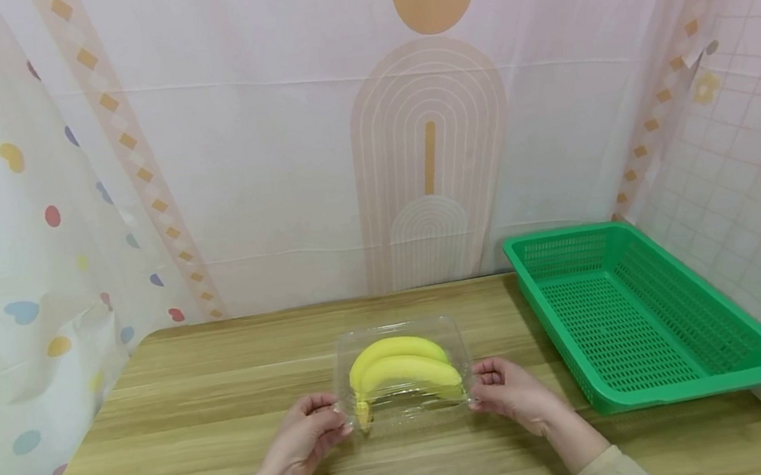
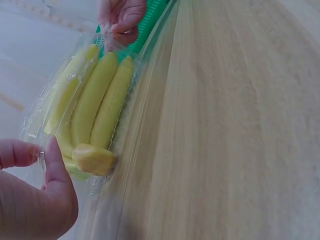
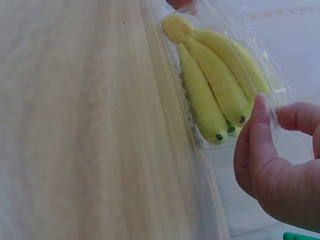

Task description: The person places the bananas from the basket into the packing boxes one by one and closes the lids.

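A clear plastic clamshell box (image 1: 395,331) sits at the middle of the wooden table, with a bunch of yellow bananas (image 1: 404,369) inside it. My left hand (image 1: 312,434) pinches the box's left edge between thumb and fingers. At the opposite edge, my right hand (image 1: 510,394) pinches the rim the same way. In the left wrist view the bananas (image 2: 95,100) show through the plastic, their joined stem end towards the left hand (image 2: 37,190). The dark banana tips lie beside the right hand (image 3: 275,155) in the right wrist view.
A green plastic basket (image 1: 691,388) with slotted walls stands on the right of the wooden table (image 1: 227,383). Patterned curtains (image 1: 272,164) hang behind the table and along both sides.
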Action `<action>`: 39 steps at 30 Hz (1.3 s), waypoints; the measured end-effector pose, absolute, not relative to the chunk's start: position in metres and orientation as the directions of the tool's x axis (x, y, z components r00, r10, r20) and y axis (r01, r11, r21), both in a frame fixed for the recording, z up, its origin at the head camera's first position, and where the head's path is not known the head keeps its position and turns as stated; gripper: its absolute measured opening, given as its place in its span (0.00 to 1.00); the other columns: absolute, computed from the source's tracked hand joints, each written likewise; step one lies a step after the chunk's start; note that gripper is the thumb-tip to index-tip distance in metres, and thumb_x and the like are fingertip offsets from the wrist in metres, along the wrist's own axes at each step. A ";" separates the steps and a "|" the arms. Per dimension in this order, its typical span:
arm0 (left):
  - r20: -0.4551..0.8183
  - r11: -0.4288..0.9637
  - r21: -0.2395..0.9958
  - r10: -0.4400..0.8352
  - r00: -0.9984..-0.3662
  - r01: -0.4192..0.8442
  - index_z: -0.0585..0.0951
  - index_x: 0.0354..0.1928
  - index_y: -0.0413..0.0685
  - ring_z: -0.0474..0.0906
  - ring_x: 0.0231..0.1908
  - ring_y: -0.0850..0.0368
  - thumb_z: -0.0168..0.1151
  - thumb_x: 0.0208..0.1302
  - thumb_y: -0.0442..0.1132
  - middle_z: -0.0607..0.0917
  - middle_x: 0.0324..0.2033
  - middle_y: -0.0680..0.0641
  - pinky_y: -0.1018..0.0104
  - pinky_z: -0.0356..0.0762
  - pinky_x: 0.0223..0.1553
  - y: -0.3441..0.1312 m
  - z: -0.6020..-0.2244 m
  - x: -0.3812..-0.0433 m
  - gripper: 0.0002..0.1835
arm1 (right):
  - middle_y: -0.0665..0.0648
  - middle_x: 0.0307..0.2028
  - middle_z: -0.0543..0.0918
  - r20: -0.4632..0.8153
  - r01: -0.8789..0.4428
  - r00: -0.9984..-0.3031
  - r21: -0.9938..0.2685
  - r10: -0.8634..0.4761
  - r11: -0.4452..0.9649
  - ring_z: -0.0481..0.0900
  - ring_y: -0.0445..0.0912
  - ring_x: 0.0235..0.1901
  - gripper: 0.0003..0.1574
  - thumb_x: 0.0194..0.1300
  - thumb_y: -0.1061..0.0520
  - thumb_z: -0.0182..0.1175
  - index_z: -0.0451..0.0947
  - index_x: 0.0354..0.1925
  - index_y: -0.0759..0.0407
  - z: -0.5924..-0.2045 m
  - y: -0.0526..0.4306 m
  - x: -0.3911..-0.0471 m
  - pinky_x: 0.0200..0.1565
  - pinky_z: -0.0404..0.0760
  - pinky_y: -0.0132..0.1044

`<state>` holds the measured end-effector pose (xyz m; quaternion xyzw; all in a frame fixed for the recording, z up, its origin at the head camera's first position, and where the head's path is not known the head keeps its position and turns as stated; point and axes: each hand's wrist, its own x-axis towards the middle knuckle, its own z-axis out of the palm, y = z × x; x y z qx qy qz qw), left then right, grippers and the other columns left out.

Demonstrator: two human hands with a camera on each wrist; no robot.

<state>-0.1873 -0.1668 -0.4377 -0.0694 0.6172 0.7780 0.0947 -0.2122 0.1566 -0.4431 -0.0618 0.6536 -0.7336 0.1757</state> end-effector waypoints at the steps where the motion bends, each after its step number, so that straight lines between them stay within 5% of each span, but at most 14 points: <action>1: -0.223 -0.219 0.948 0.059 -0.973 -0.231 0.64 0.50 0.28 0.77 0.31 0.58 0.55 0.57 0.18 0.74 0.34 0.45 0.71 0.83 0.36 -0.167 -0.438 -0.188 0.19 | 0.59 0.40 0.68 -0.137 0.174 -0.932 -0.981 -0.336 -0.083 0.75 0.46 0.38 0.29 0.62 0.74 0.58 0.57 0.57 0.80 -0.443 0.156 -0.212 0.44 0.84 0.34; 27: -0.204 -0.193 0.962 -0.035 -0.978 -0.194 0.65 0.51 0.25 0.74 0.30 0.54 0.53 0.52 0.14 0.72 0.33 0.43 0.70 0.83 0.32 -0.163 -0.438 -0.189 0.22 | 0.61 0.42 0.67 -0.133 0.158 -0.945 -0.986 -0.300 -0.060 0.74 0.46 0.38 0.31 0.62 0.76 0.57 0.56 0.59 0.81 -0.443 0.151 -0.211 0.44 0.85 0.33; 39: -0.208 -0.105 0.970 0.100 -0.973 -0.218 0.65 0.54 0.25 0.76 0.36 0.55 0.60 0.63 0.27 0.74 0.40 0.42 0.65 0.85 0.41 -0.177 -0.435 -0.191 0.22 | 0.64 0.43 0.69 -0.135 0.133 -0.954 -0.991 -0.269 0.026 0.76 0.48 0.38 0.35 0.62 0.70 0.59 0.57 0.63 0.81 -0.439 0.154 -0.213 0.45 0.86 0.38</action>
